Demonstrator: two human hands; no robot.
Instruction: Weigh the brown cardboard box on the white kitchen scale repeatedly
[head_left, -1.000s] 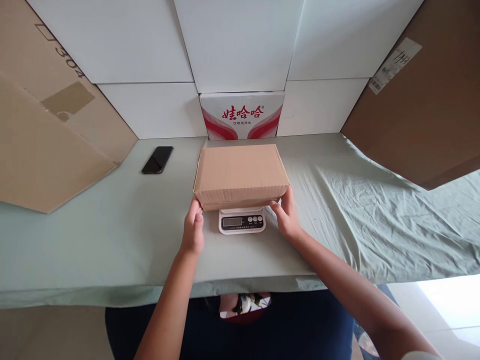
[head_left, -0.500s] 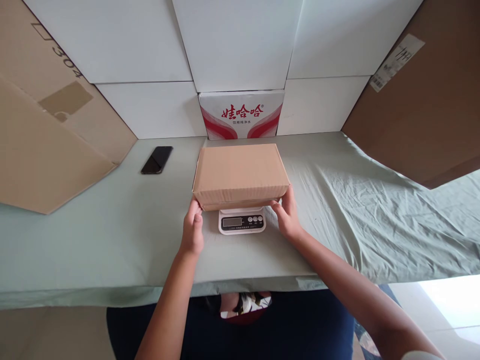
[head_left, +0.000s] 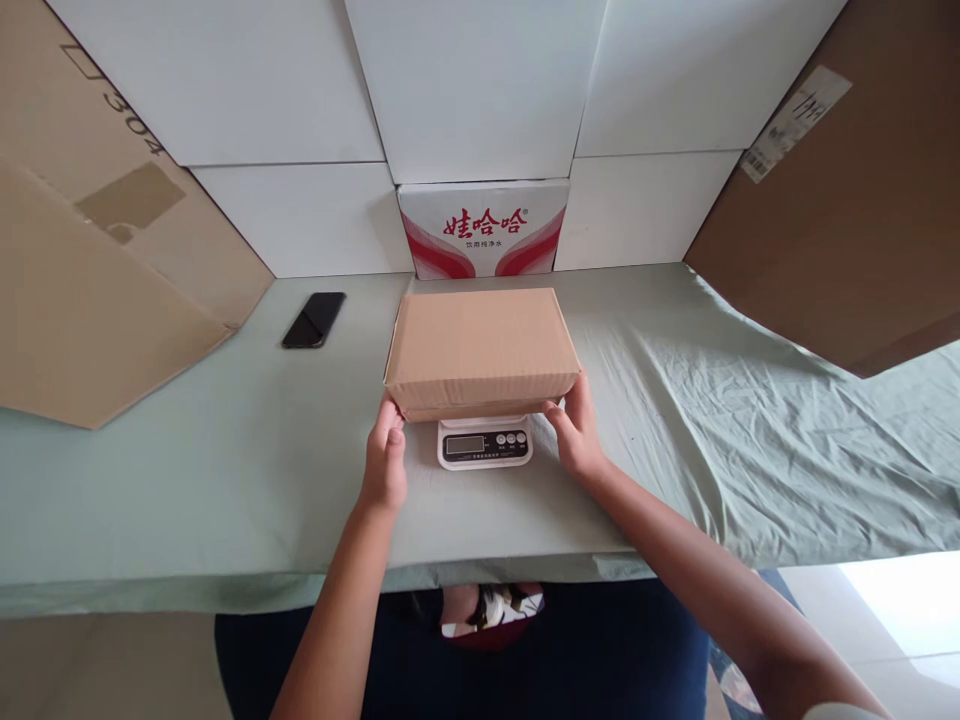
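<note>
A closed brown cardboard box (head_left: 480, 345) rests on a small white digital scale (head_left: 484, 444) in the middle of the table. The scale's display and buttons stick out from under the box's near edge. My left hand (head_left: 385, 462) touches the box's near left corner with its fingertips. At the near right corner my right hand (head_left: 574, 432) cups the box. Both hands hold the box at its lower front corners.
A black phone (head_left: 314, 319) lies at the back left on the pale green cloth-covered table (head_left: 225, 470). A white carton with red print (head_left: 484, 228) stands behind the box. Large cardboard sheets lean at the left (head_left: 97, 270) and right (head_left: 847, 220).
</note>
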